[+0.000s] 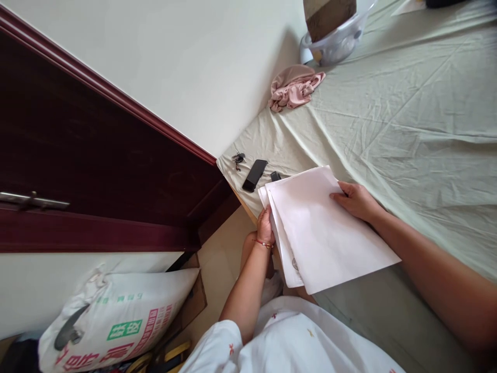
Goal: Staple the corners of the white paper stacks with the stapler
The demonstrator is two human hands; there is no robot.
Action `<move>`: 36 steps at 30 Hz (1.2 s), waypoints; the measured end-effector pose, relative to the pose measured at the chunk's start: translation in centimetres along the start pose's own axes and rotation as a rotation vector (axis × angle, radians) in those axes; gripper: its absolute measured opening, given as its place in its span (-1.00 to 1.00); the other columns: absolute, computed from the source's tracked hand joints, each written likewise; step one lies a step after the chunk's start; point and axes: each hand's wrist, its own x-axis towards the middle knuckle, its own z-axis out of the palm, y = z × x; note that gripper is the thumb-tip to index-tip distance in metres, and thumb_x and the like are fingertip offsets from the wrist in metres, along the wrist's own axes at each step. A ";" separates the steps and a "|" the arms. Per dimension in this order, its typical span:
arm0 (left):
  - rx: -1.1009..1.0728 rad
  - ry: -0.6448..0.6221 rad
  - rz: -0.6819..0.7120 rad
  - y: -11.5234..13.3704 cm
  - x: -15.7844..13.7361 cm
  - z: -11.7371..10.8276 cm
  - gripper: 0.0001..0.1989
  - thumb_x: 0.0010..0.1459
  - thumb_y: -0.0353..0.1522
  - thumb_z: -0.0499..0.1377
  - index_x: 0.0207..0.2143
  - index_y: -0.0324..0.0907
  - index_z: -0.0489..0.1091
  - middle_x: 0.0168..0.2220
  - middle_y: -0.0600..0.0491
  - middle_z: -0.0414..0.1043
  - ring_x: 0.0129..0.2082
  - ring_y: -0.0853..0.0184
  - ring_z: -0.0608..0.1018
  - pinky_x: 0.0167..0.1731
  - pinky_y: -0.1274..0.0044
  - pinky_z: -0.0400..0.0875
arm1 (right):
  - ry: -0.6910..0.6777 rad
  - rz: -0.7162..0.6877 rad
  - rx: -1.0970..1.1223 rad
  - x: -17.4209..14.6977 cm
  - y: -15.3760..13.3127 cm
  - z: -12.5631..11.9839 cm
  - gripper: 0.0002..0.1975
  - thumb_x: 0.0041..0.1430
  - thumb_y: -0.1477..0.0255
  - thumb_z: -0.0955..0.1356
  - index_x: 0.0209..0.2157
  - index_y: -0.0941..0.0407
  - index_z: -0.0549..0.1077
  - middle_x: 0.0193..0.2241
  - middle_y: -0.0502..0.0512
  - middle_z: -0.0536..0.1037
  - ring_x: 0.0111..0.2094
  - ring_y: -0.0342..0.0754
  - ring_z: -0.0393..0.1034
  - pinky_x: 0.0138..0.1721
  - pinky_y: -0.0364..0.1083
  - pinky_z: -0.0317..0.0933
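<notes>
While gripping the papers (330,233) at opposite edges, held them narrowly pinched in the right hand (359,201), with thumb on top, and in the curled left hand (265,228) at the other side. Could not tell the placing of any fingers hidden underneath. Judged the two-sided hold a way of stopping loose papers from sliding apart, including lower ones peeping out by the left fingers. Saw a phone (254,175) and keys (238,159) beyond the left fingertips, probably set there for easy reach, and a small black object (275,176) nearer, just beside the papers. Noted a wrinkled pale green cloth (407,129) below the right fingers, a bunched pink cloth (295,90) and a basin (339,50) farther beyond them, and, left of both hands, a dark red door (97,140) and a printed sack (128,300).
</notes>
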 end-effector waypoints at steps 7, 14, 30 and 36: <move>0.037 0.005 0.033 0.4 -0.9 1.2 -0.44 -0.25 -0.11 0.58 -0.19 -0.16 0.64 -0.23 0.03 0.71 -0.25 0.25 0.70 -0.03 0.42 0.53 | 0.019 0.003 0.026 0.1 0.3 0.4 -0.77 0.17 0.26 0.33 -0.28 0.08 0.57 -0.41 0.04 0.62 -0.39 0.01 0.48 -0.36 -0.08 0.31; 0.118 -0.004 0.070 0.3 -0.9 1.4 -0.51 -0.22 -0.12 0.57 -0.24 -0.16 0.63 -0.32 0.08 0.70 -0.32 0.26 0.68 -0.09 0.41 0.55 | 0.083 0.010 0.041 0.0 0.3 0.5 -0.76 0.18 0.22 0.35 -0.32 0.09 0.56 -0.44 0.01 0.60 -0.42 -0.02 0.45 -0.38 -0.08 0.29; 0.118 -0.094 0.170 0.0 -1.0 1.3 -0.54 0.02 -0.16 0.47 -0.04 -0.06 0.52 -0.04 0.05 0.65 -0.10 0.30 0.65 0.05 0.46 0.50 | 0.184 -0.019 0.053 0.2 0.7 0.6 -0.77 0.18 0.20 0.35 -0.44 0.06 0.43 -0.53 -0.05 0.35 -0.46 -0.09 0.21 -0.40 -0.08 0.09; 0.184 -0.054 0.190 -0.2 -1.2 1.8 -0.62 -0.08 -0.29 0.48 -0.17 -0.11 0.55 -0.24 0.11 0.65 -0.26 0.33 0.62 -0.14 0.50 0.53 | 0.153 -0.021 0.008 0.1 0.7 0.5 -0.77 0.19 0.21 0.34 -0.44 0.06 0.43 -0.53 -0.05 0.38 -0.47 -0.10 0.22 -0.40 -0.08 0.09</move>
